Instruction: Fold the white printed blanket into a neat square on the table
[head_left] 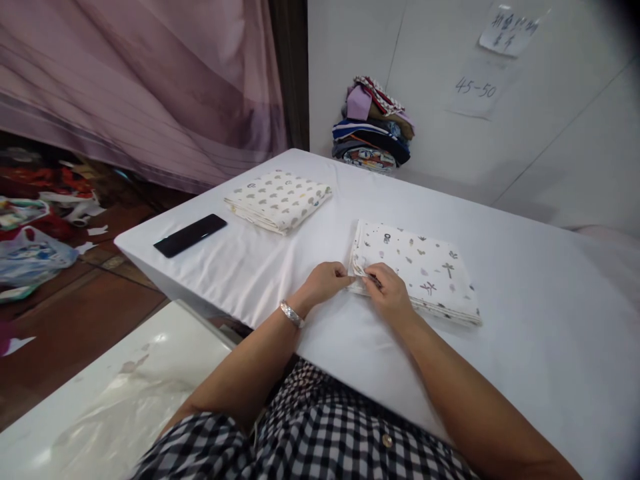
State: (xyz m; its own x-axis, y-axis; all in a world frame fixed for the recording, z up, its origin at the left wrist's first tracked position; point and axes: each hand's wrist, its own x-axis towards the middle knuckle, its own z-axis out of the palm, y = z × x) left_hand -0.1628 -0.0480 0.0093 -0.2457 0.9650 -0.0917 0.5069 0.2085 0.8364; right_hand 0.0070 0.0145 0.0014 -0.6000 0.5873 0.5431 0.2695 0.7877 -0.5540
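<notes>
Left hand (pixel 325 279) and right hand (pixel 387 290) are pinching the near corner of a folded printed cloth (pixel 417 270), a second folded cloth (pixel 279 200) lying finished on the worktop (pixel 525 347).

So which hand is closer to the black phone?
Left. The left hand pinches the near folded cloth on the side facing the phone; the right hand sits just beyond it, farther away.

Lower paper sheet (pixel 475 90) taped to the white wall (pixel 575 133): handwritten "45-50". Upper paper note (pixel 509 30) on the same wall: two lines of handwritten characters, too blurred to read. No other legible text or brand.
</notes>
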